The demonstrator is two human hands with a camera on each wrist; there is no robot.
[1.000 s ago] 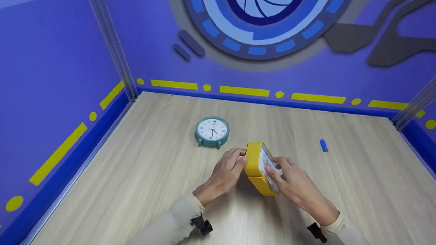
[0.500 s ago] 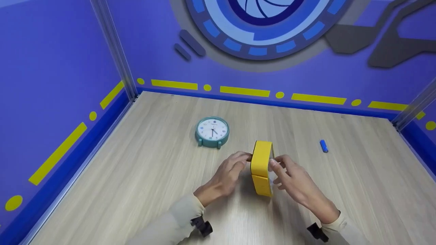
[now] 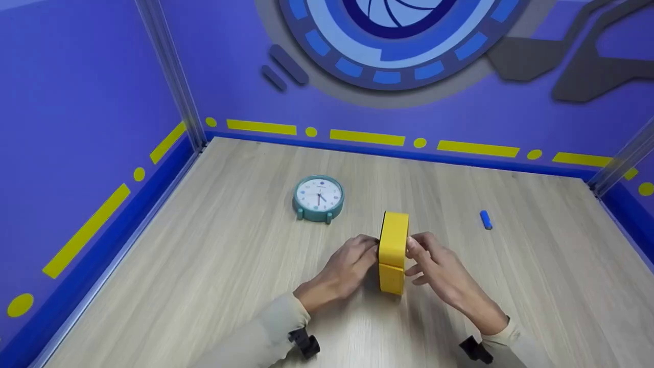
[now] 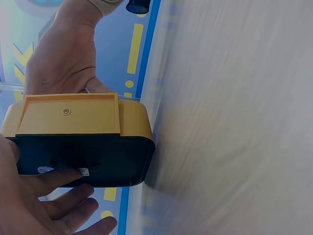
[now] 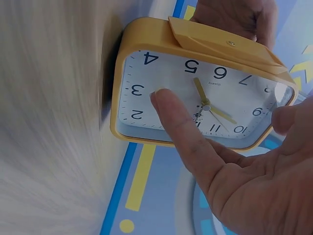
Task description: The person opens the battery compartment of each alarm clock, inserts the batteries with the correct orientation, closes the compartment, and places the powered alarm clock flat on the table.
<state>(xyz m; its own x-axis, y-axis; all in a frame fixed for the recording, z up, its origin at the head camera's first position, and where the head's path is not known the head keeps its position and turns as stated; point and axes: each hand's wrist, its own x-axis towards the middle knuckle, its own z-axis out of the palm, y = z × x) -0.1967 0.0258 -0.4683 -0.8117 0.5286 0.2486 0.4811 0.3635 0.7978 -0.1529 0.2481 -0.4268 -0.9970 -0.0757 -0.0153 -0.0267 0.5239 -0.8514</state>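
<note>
A yellow table alarm clock (image 3: pixel 393 240) stands on one end on the wooden table, its narrow side toward the head camera. My left hand (image 3: pixel 347 268) is at its dark back (image 4: pixel 102 156), where the index finger touches near a small label and the other fingers are loosely extended. On the opposite side is my right hand (image 3: pixel 442 268). Its straight index finger lies against the white dial (image 5: pixel 171 73) near the 3, while its thumb is at the rim by the 9. Several right fingers are hidden behind the clock in the right wrist view.
A round teal alarm clock (image 3: pixel 319 198) lies face up beyond my left hand. Farther right on the table (image 3: pixel 230 230) is a small blue cylinder-like piece (image 3: pixel 486 220). Blue panels (image 3: pixel 92 102) with yellow marks border the back and sides.
The yellow clock has turned from showing part of its dial to edge-on in the head view. My left fingers have shifted along its back; the right hand remains at the dial.
</note>
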